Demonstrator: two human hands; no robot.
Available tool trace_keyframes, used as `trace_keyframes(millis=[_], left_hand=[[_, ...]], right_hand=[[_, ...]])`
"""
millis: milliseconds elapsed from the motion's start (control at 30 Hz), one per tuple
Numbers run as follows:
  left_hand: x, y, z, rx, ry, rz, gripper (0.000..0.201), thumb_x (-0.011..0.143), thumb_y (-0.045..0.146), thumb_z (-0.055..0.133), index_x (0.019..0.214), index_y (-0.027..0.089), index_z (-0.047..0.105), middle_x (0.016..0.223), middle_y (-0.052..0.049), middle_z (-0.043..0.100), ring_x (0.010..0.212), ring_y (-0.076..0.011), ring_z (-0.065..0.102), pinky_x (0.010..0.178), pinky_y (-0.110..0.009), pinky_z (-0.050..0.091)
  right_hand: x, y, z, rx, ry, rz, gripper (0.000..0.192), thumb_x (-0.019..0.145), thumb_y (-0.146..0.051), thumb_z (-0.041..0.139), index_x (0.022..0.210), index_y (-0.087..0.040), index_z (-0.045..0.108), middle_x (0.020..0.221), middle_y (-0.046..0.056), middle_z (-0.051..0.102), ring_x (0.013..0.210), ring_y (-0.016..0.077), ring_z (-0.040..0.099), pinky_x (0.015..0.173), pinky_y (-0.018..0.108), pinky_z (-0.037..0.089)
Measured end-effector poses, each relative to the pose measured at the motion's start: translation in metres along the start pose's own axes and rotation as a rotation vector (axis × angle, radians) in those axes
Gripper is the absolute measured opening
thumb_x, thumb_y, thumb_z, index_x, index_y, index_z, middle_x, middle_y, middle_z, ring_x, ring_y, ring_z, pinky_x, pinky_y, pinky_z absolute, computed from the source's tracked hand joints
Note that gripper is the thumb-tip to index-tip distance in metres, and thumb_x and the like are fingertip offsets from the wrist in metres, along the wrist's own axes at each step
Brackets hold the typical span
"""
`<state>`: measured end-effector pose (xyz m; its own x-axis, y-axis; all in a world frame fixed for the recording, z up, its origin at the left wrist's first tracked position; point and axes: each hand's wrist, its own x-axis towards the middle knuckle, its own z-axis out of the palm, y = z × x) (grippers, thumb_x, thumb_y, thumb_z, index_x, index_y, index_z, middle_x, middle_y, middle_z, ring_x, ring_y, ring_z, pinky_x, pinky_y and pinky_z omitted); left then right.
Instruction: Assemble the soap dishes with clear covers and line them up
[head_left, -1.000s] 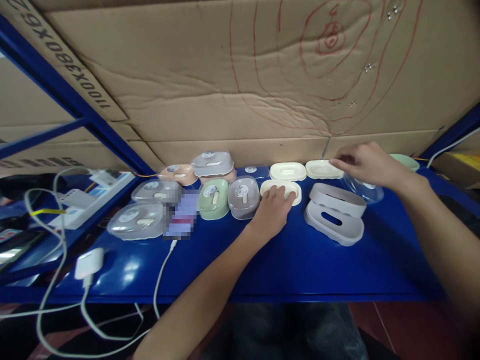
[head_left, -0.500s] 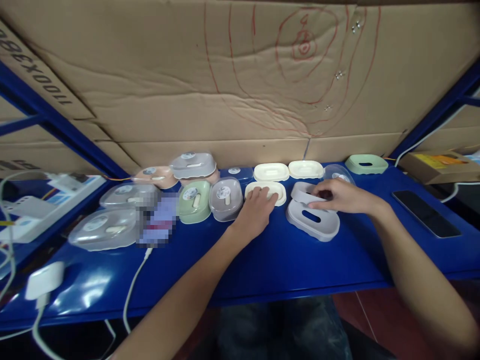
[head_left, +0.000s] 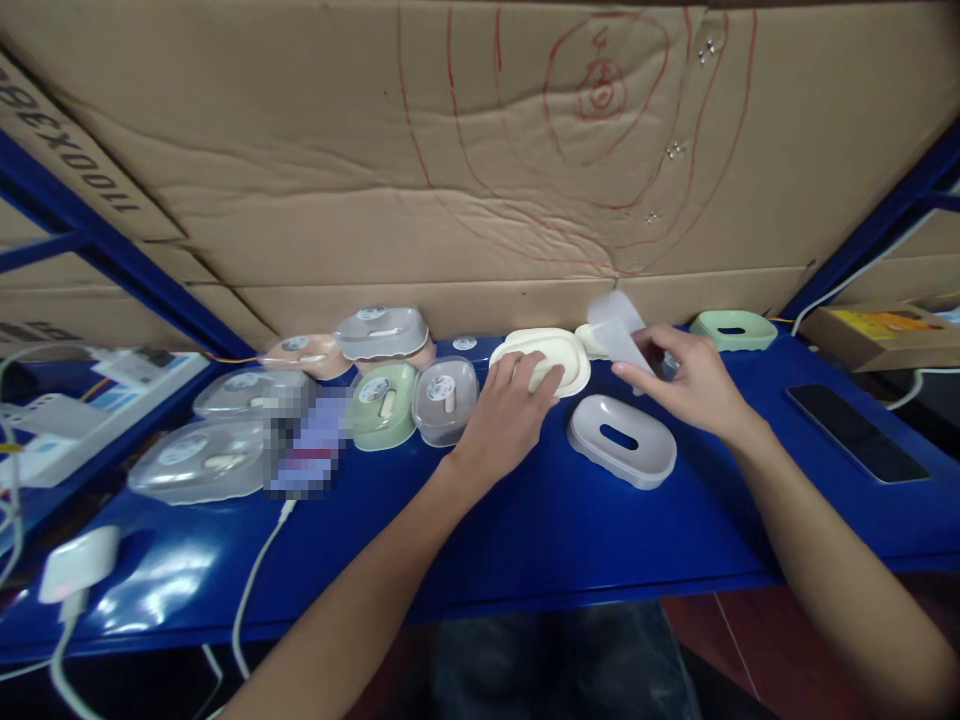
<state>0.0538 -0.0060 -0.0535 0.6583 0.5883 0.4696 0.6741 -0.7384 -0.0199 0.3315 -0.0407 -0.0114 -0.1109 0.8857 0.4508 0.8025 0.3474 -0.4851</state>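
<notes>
My left hand (head_left: pixel 517 395) grips a cream oval soap-dish tray (head_left: pixel 568 364), fingers over its top and thumb at the near right edge. The tray looks tilted and overlaps another cream piece behind it. In my right hand (head_left: pixel 679 375) is a pale grey piece of a soap dish (head_left: pixel 616 325), raised off the table and blurred; its exact shape cannot be made out. It partly covers another cream tray (head_left: pixel 591 342). Between my hands, nearer me, lies a grey oval soap-dish base (head_left: pixel 637 455) with a slot in its middle.
Several lidded soap dishes (head_left: pixel 384 405) stand at the left, beside a blurred-out phone (head_left: pixel 307 450) on a cable. A green base (head_left: pixel 733 330) sits back right, with a black phone (head_left: pixel 857 432) nearer. A white charger (head_left: pixel 79 562) is front left. Cardboard (head_left: pixel 337 200) backs the blue table (head_left: pixel 510 540).
My right hand has lifted the pale grey piece up and away from the grey base. My left hand has shifted the cream tray back and tilted it.
</notes>
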Motion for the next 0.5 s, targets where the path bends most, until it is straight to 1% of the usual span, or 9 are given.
trace_keyframes(millis=[67, 133, 233, 300, 367, 433, 500], left_hand=[[0.0, 0.005, -0.006, -0.021, 0.05, 0.011, 0.041, 0.115, 0.028, 0.048, 0.154, 0.022, 0.059, 0.157, -0.019, 0.059, 0.144, -0.0378, 0.053, 0.124, -0.06, 0.046], [-0.002, 0.01, -0.01, -0.024, 0.091, 0.038, 0.042, 0.115, 0.029, 0.049, 0.156, 0.026, 0.057, 0.158, -0.018, 0.059, 0.147, -0.0373, 0.053, 0.127, -0.061, 0.045], [-0.006, 0.016, -0.011, -0.015, 0.136, 0.094, 0.042, 0.115, 0.03, 0.05, 0.157, 0.028, 0.056, 0.159, -0.016, 0.06, 0.148, -0.0364, 0.054, 0.127, -0.06, 0.046], [-0.008, 0.02, -0.01, -0.003, 0.162, 0.137, 0.042, 0.115, 0.028, 0.051, 0.157, 0.027, 0.056, 0.158, -0.016, 0.061, 0.147, -0.0356, 0.056, 0.127, -0.058, 0.048], [-0.009, 0.022, -0.008, 0.008, 0.187, 0.17, 0.044, 0.114, 0.026, 0.053, 0.158, 0.025, 0.055, 0.157, -0.016, 0.062, 0.146, -0.0353, 0.057, 0.127, -0.056, 0.049], [-0.008, 0.022, -0.007, 0.007, 0.202, 0.181, 0.045, 0.113, 0.024, 0.054, 0.159, 0.025, 0.055, 0.157, -0.016, 0.062, 0.146, -0.0351, 0.057, 0.126, -0.056, 0.049], [-0.007, 0.019, -0.006, -0.013, 0.245, 0.2, 0.044, 0.113, 0.025, 0.056, 0.157, 0.026, 0.056, 0.157, -0.016, 0.063, 0.147, -0.0347, 0.058, 0.125, -0.056, 0.05]], right_hand=[[0.0, -0.006, 0.008, 0.111, 0.065, 0.053, 0.051, 0.103, -0.075, 0.06, 0.107, -0.025, 0.068, 0.101, 0.011, 0.076, 0.089, 0.0293, 0.068, 0.082, 0.042, 0.051], [0.0, -0.011, 0.016, 0.267, 0.124, 0.085, 0.052, 0.105, -0.074, 0.057, 0.115, -0.024, 0.067, 0.108, 0.011, 0.077, 0.096, 0.03, 0.07, 0.086, 0.042, 0.054], [-0.001, -0.022, 0.024, 0.445, 0.141, 0.142, 0.054, 0.103, -0.075, 0.06, 0.116, -0.023, 0.067, 0.11, 0.01, 0.076, 0.098, 0.0289, 0.07, 0.086, 0.041, 0.057], [-0.002, -0.03, 0.026, 0.497, 0.112, 0.17, 0.055, 0.099, -0.075, 0.066, 0.114, -0.023, 0.069, 0.107, 0.009, 0.076, 0.094, 0.0276, 0.071, 0.083, 0.04, 0.058], [-0.004, -0.037, 0.026, 0.513, 0.106, 0.163, 0.055, 0.095, -0.073, 0.073, 0.116, -0.023, 0.07, 0.106, 0.009, 0.077, 0.091, 0.0264, 0.071, 0.08, 0.039, 0.059], [-0.005, -0.04, 0.026, 0.497, 0.123, 0.142, 0.054, 0.091, -0.069, 0.079, 0.116, -0.023, 0.071, 0.104, 0.008, 0.077, 0.09, 0.0259, 0.071, 0.079, 0.039, 0.06], [-0.006, -0.038, 0.027, 0.478, 0.171, 0.128, 0.05, 0.09, -0.066, 0.081, 0.114, -0.023, 0.072, 0.102, 0.007, 0.078, 0.09, 0.0264, 0.071, 0.079, 0.039, 0.061]])
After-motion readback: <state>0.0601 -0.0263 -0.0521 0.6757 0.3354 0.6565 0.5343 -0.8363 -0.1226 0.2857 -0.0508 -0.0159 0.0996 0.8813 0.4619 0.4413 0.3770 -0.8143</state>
